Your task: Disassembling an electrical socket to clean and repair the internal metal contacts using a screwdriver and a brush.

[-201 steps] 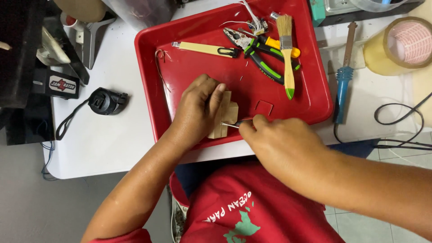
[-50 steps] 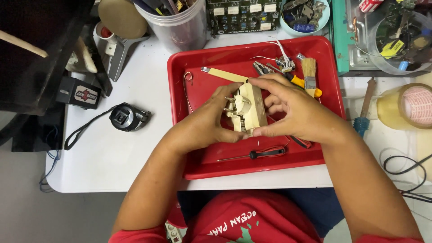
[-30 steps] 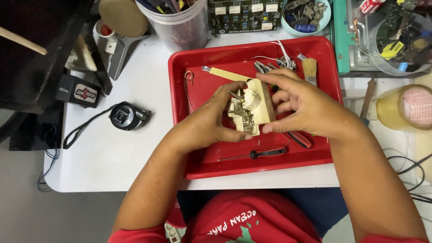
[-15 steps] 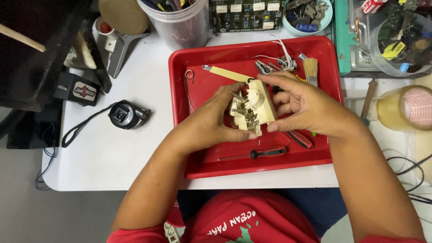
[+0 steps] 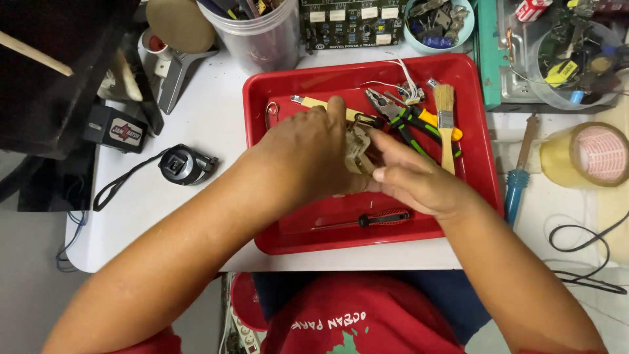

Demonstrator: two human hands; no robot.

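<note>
Over a red tray (image 5: pixel 275 98), both my hands hold a small beige electrical part (image 5: pixel 357 147) with metal fittings. My left hand (image 5: pixel 308 157) wraps over it from the left and hides most of it. My right hand (image 5: pixel 409 177) pinches its right side with the fingertips. A black and red screwdriver (image 5: pixel 367 219) lies in the tray just below my hands.
In the tray's far right lie green-handled pliers (image 5: pixel 406 118), a paintbrush (image 5: pixel 447 124) and thin white wires. On the white table sit a tape measure (image 5: pixel 183 164), a clear tub of tools (image 5: pixel 252 29), a circuit board, a soldering iron (image 5: pixel 517 177) and a tape roll (image 5: pixel 586 157).
My left hand has closed further over the beige part, covering it, and the part has turned edge-on. Earlier I worked low in the tray; the screwdriver now lies there.
</note>
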